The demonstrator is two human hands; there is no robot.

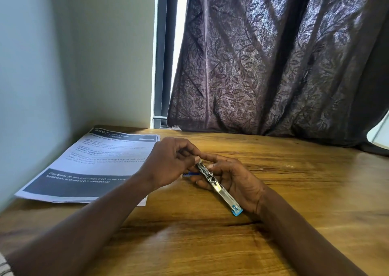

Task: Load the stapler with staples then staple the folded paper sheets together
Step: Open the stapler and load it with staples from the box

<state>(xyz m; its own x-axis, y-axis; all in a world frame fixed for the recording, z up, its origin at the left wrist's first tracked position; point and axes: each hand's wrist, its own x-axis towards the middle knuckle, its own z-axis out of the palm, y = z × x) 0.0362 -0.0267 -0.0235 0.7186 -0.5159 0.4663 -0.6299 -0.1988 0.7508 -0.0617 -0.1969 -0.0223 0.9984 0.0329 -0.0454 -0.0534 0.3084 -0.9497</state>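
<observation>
One stapler (216, 186) held by right hand (237, 179), left hand (170, 164) pinching tip; one paper stack (88, 164)

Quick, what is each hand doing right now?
Left hand: pinching the front tip of the stapler.
Right hand: curled around the stapler, holding it.

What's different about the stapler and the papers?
The stapler is thin, shiny metal with a blue end; the papers are wide, white sheets with print and dark bands. The stapler is held in the right hand, with the left hand pinching its far tip; the papers lie flat on the table. Both are at the same wooden table.
</observation>
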